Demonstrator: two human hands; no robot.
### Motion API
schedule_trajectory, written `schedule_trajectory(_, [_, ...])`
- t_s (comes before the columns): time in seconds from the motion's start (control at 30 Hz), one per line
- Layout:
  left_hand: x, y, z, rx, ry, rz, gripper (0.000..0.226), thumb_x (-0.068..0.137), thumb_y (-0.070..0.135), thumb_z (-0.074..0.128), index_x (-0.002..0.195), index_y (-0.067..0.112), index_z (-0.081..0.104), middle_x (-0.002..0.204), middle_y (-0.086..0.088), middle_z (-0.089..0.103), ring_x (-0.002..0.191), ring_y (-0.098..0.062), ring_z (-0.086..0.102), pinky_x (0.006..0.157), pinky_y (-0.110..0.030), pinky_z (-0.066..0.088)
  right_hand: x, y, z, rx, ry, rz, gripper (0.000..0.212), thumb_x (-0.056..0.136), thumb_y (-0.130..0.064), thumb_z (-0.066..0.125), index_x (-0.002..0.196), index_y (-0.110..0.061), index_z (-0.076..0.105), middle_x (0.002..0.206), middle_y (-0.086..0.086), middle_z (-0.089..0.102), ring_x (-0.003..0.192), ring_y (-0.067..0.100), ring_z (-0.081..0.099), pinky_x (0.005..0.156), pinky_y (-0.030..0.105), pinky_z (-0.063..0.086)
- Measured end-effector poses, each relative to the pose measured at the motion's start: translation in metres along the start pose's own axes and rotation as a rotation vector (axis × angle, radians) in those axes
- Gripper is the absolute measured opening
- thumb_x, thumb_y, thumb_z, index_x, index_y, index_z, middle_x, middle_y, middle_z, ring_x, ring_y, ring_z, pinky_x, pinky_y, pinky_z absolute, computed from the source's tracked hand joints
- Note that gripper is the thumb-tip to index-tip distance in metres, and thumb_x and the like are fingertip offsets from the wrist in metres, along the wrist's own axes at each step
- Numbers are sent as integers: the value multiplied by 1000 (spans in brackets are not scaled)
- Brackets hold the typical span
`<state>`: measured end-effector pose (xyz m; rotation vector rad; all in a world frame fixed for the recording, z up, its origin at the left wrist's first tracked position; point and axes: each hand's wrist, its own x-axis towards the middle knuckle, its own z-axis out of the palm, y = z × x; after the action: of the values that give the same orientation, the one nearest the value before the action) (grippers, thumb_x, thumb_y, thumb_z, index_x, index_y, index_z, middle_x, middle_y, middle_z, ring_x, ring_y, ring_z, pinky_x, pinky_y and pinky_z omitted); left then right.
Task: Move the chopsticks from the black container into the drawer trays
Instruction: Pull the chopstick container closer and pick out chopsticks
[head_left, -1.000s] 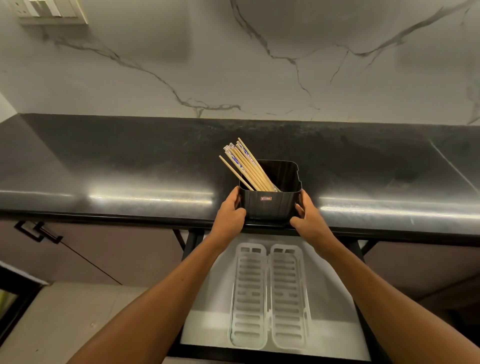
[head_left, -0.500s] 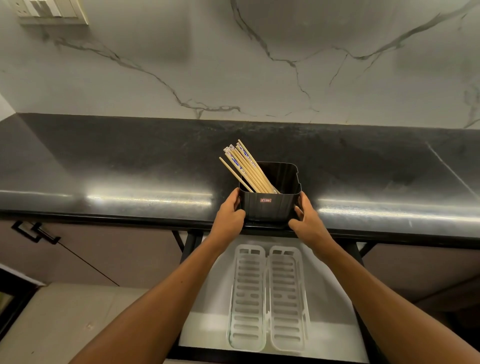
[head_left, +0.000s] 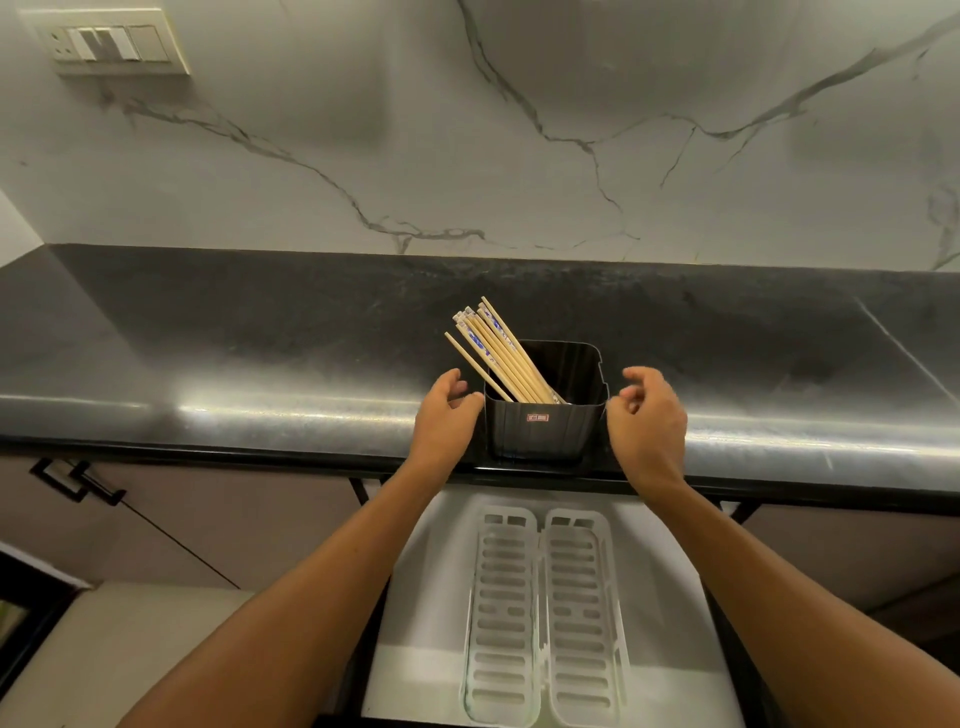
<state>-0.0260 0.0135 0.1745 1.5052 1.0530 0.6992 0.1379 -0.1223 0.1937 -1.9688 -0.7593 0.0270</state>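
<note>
Two hands flank one black container (head_left: 544, 431) on countertop (head_left: 260, 364) | left hand (head_left: 445, 420) loosened, thumb touching wall | right hand (head_left: 645, 421) released, apart | chopsticks (head_left: 498, 349) bundle inside, uncountable | two drawer trays (head_left: 543, 618) below

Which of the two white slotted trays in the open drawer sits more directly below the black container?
The left tray. Its far end lies straight under the black container on the counter edge, whereas the right tray beside it runs under the container's right side, nearer the right hand.

Home kitchen is showing: dark stone countertop (head_left: 260, 332), marble-veined backsplash (head_left: 467, 130), wall switch plate (head_left: 111, 44), open drawer (head_left: 415, 571) holding white trays (head_left: 545, 618).
</note>
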Motion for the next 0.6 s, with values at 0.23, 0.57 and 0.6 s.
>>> schedule_trajectory(0.23, [13, 13, -2, 117, 17, 76, 28, 96, 27, 51, 120, 18, 64, 102, 8, 69, 98, -9, 64, 92, -40, 54, 46, -48, 33, -107, -364, -136, 30, 89, -13, 56, 119, -12, 57, 84, -5, 62, 73, 3, 57, 65, 13, 41])
schedule_trajectory(0.57, [32, 14, 5, 123, 30, 53, 19, 95, 27, 56, 104, 18, 70, 97, 4, 73, 90, -9, 68, 83, -33, 56, 75, -61, 85, -395, -747, -61, 44, 84, -24, 68, 122, -11, 51, 120, 10, 61, 103, 23, 61, 86, 35, 52])
schedule_trajectory(0.6, [34, 14, 5, 130, 31, 60, 20, 94, 27, 57, 105, 18, 71, 98, 5, 73, 91, -8, 68, 86, -34, 55, 76, -59, 87, -405, -734, -66, 45, 83, -24, 69, 122, -12, 51, 119, 9, 61, 103, 23, 61, 84, 34, 51])
